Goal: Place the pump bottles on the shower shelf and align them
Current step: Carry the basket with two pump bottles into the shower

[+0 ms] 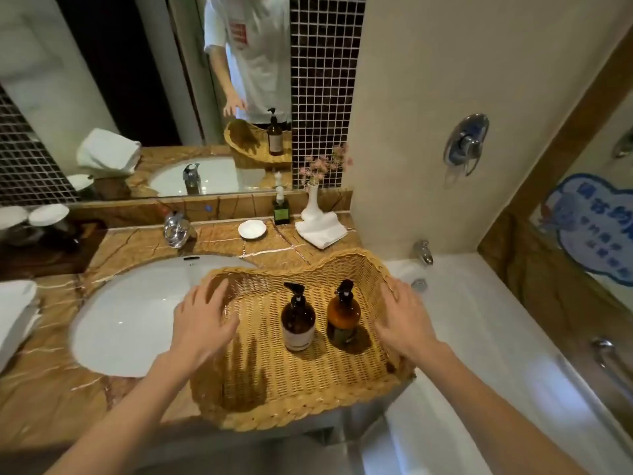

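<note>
On the desk [44, 382], our left hand [202, 323] and right hand [404, 320], both released, flank the basket [274, 399]; careless lifting could topple its upright pump bottles [298, 320].

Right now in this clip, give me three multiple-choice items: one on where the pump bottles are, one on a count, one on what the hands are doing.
1. Where do the pump bottles stand?
A. In the sink
B. In the wicker basket
C. On the tub ledge

2. How many pump bottles are in the basket?
A. One
B. Two
C. Four

3. What state are the hands in?
A. Both open, holding nothing
B. Left gripping a bottle
C. Right gripping a towel

Key:
1 B: the dark bottle and the amber bottle stand upright on the floor of the wicker basket.
2 B: only those two stand inside it.
3 A: the left hand and right hand are spread with open fingers at the basket's sides, and neither touches a bottle.
</note>
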